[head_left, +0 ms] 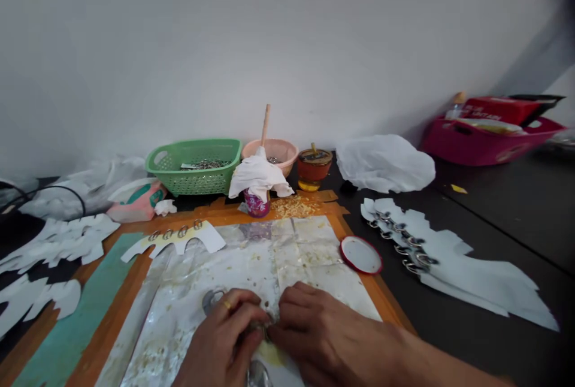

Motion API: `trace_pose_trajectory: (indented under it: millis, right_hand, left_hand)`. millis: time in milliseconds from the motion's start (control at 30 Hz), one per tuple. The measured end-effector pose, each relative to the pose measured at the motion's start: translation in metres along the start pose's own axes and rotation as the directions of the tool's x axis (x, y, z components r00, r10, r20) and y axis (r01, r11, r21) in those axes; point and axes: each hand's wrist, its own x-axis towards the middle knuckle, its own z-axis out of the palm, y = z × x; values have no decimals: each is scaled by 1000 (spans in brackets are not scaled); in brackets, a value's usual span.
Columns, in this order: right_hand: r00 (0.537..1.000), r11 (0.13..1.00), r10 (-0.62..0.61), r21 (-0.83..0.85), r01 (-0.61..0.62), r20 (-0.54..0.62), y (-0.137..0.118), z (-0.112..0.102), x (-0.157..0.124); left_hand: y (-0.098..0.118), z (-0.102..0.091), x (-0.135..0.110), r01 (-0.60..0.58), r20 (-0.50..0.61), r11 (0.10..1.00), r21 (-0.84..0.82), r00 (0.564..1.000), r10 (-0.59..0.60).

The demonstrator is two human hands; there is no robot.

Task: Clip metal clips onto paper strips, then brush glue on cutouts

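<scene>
**Pinching a metal ring-pull (pixel 261 330) tight and low**

My left hand (pixel 220 339) and my right hand (pixel 321 333) are both closed, fingers curled inward, and they grip the ring-pull between them. It sits just above a crinkled foil sheet (pixel 242 261), mostly hidden by my fingers, so I can't make out its exact position. A yellow smear (pixel 271 353) marks the foil just below it. A second ring-pull (pixel 211 300) lies beside my left hand, under the gold ring (pixel 227 305) on my finger, and a third (pixel 258 376) shows at the bottom edge of my view.

With a piece this small, I judge a fingertip pinch best, with both hands braced against each other so it can't twist or slip.

The foil lies on an orange-edged board (pixel 381 297). Ahead of it is a white card cut-out (pixel 179 242) with ring-pulls along its top, and a red-rimmed lid (pixel 360 255) sits by the board's right edge. Further right, on the dark table (pixel 503 351), lies a stack of cut-outs (pixel 467 273), also fitted with ring-pulls. Against the wall stand a green plastic basket (pixel 193 180) and a peach bowl (pixel 274 148) holding a wooden stick (pixel 265 123).
</scene>
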Motion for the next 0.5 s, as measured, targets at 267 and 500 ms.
trace_pose_trajectory:
  millis: [267, 500]
  right_hand:
    - [996, 999, -35, -21, 34, -80, 1, 2, -5]
    - [987, 996, 27, 90, -13, -157, 6, 8, -7]
  left_hand:
    - [4, -11, 25, -191, 220, 937, 291, 967, 129]
    - [14, -13, 37, -284, 300, 852, 440, 941, 159]
